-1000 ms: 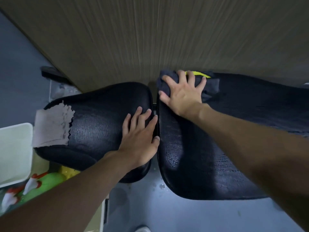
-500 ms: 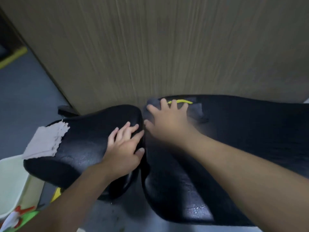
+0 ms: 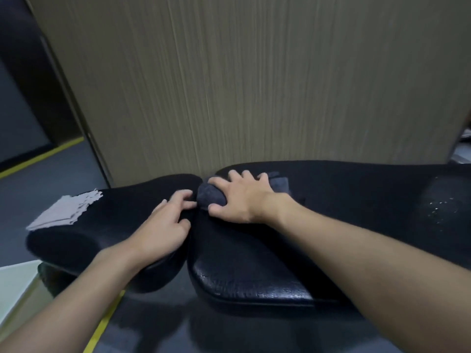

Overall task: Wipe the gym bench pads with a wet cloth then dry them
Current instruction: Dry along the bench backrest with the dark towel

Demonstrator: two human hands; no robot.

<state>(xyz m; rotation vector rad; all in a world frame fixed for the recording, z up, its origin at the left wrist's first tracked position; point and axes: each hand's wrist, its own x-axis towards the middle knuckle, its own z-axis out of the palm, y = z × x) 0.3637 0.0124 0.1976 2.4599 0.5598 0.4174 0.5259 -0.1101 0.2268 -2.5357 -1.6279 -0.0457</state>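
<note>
Right hand (image 3: 242, 200) presses cloth (image 3: 210, 196) on back pad (image 3: 356, 189).
Fingers spread; left hand (image 3: 163, 230) rests on seat pad (image 3: 114, 217), fingers loosely bent.

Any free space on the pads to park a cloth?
Free: seat pad between the grey cloth and left hand; long pad between the dark cloth and droplets. Crowded centre: both hands, right hand on the dark cloth.
</note>
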